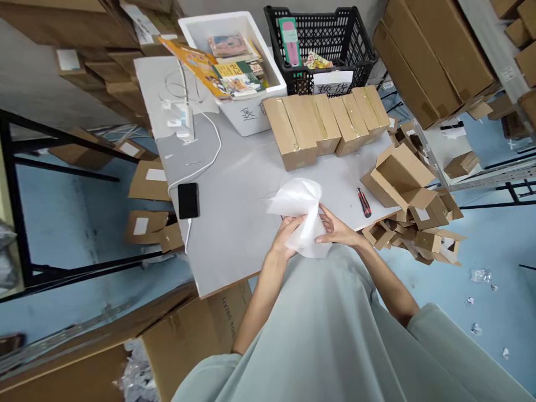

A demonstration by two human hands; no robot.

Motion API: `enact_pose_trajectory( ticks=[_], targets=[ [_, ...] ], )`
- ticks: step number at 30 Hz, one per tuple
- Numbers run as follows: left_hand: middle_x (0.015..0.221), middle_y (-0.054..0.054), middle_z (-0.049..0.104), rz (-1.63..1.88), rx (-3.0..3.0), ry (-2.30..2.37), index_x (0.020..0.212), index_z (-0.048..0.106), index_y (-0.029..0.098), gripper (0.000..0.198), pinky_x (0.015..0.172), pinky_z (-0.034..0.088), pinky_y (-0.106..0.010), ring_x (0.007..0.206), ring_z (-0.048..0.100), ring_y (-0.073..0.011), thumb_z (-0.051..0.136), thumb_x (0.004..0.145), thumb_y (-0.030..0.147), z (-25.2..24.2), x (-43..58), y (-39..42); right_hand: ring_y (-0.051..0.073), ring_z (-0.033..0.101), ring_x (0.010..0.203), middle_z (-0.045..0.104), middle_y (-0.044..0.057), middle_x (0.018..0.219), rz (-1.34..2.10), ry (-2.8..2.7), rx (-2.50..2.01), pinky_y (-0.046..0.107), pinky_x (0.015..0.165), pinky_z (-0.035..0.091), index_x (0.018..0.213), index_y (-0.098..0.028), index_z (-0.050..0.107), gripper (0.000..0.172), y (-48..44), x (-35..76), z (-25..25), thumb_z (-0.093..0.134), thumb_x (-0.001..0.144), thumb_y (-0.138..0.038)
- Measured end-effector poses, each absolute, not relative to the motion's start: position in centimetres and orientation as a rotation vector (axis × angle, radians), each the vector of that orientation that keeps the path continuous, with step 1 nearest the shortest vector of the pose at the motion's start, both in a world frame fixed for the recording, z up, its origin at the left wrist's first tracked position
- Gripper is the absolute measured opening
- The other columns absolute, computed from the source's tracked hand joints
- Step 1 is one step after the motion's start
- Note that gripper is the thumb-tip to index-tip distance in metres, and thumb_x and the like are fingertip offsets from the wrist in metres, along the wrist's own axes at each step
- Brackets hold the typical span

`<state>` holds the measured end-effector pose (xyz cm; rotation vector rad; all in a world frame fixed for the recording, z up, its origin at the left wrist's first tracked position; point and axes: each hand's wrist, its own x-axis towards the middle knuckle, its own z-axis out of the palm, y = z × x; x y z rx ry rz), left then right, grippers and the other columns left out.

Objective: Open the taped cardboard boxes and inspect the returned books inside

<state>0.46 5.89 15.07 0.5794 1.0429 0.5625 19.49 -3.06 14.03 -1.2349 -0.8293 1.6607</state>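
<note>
A crumpled sheet of thin white wrapping paper (299,212) is held between both hands at the near edge of the grey table (234,184). My left hand (285,237) grips its lower left side, fingers curled into the paper. My right hand (337,229) pinches the right side, thumb on top. Whatever the paper wraps is hidden.
A row of taped cardboard boxes (326,125) lies behind the paper. Open flat boxes (404,178) pile at the right edge, beside a red utility knife (364,202). A black phone (188,200) on a white cable lies left. A white bin of books (234,67) and a black crate (322,47) stand at the back.
</note>
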Motion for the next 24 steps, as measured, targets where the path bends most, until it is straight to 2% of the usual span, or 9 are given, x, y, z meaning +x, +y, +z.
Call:
enact_pose_trajectory(
  ticks=[3,5,6,9,12,15,17,19,24],
  targets=[
    [0.072,0.002,0.070,0.524,0.552,1.067,0.087,0.067,0.024,0.046,0.066,0.057,-0.033,0.067,0.068,-0.0194,0.101,0.061,0.042,15.3,2.9,5.1,0.026,0.073,0.109,0.080,0.006,0.119,1.651,-0.917,-1.158,0.040,0.102,0.061,0.142,-0.022,0.074,0.083,-3.3,21.1,13.3,0.105,0.068,-0.043],
    [0.072,0.002,0.069,0.522,0.624,1.069,0.088,0.069,0.023,0.044,0.061,0.052,-0.030,0.062,0.064,-0.0169,0.099,0.064,0.044,15.7,4.9,4.7,0.023,0.071,0.091,0.078,0.001,0.093,1.585,-0.923,-1.214,0.035,0.087,0.061,0.106,-0.017,0.083,0.049,-3.8,23.0,12.9,0.099,0.074,-0.050],
    [0.071,0.001,0.069,0.525,0.685,1.076,0.088,0.070,0.023,0.041,0.060,0.051,-0.029,0.062,0.063,-0.0167,0.097,0.067,0.045,15.9,6.0,4.6,0.023,0.069,0.086,0.075,0.000,0.087,1.521,-0.900,-1.259,0.034,0.083,0.060,0.095,-0.017,0.082,0.044,-4.1,24.2,12.8,0.097,0.075,-0.054],
    [0.072,-0.001,0.070,0.588,0.926,1.149,0.085,0.073,0.022,0.030,0.066,0.052,-0.028,0.074,0.070,-0.0210,0.092,0.073,0.042,16.3,10.1,4.6,0.026,0.072,0.093,0.078,0.002,0.091,1.305,-0.752,-1.336,0.037,0.087,0.060,0.096,-0.019,0.081,0.047,-5.5,28.4,13.1,0.092,0.078,-0.062],
    [0.073,-0.001,0.073,0.606,1.167,1.193,0.079,0.073,0.022,0.022,0.075,0.055,-0.028,0.091,0.074,-0.0260,0.091,0.071,0.031,16.1,14.5,4.4,0.031,0.072,0.123,0.081,0.007,0.125,1.202,-0.658,-1.302,0.042,0.109,0.058,0.124,-0.024,0.081,0.055,-7.4,32.7,14.4,0.089,0.084,-0.062],
    [0.082,-0.002,0.078,0.453,1.312,1.043,0.078,0.076,0.021,0.021,0.081,0.057,-0.030,0.096,0.074,-0.0286,0.090,0.063,0.020,15.8,18.7,3.4,0.033,0.060,0.149,0.067,0.010,0.158,1.162,-0.755,-1.274,0.047,0.130,0.044,0.147,-0.027,0.072,0.074,-9.2,35.9,15.6,0.095,0.082,-0.054],
    [0.082,-0.003,0.078,0.341,1.336,0.922,0.075,0.076,0.021,0.021,0.081,0.057,-0.030,0.090,0.072,-0.0282,0.088,0.060,0.016,15.7,21.4,2.4,0.036,0.051,0.158,0.061,0.009,0.165,1.108,-0.855,-1.322,0.051,0.138,0.033,0.150,-0.028,0.071,0.080,-9.9,37.5,15.6,0.099,0.077,-0.046],
    [0.076,-0.003,0.074,0.243,1.348,0.838,0.070,0.074,0.020,0.016,0.076,0.055,-0.030,0.082,0.069,-0.0267,0.087,0.061,0.016,15.9,24.1,1.5,0.037,0.050,0.159,0.066,0.009,0.159,1.045,-0.877,-1.397,0.052,0.140,0.029,0.144,-0.028,0.074,0.071,-10.4,39.1,14.8,0.096,0.078,-0.043],
    [0.084,-0.004,0.074,0.244,1.551,0.742,0.076,0.074,0.020,0.012,0.089,0.053,-0.034,0.090,0.068,-0.0280,0.083,0.068,0.018,16.5,30.4,0.5,0.039,0.071,0.123,0.082,0.011,0.115,0.937,-0.657,-1.555,0.054,0.119,0.053,0.110,-0.021,0.081,0.034,-10.8,43.1,11.6,0.072,0.084,-0.041]
  ],
)
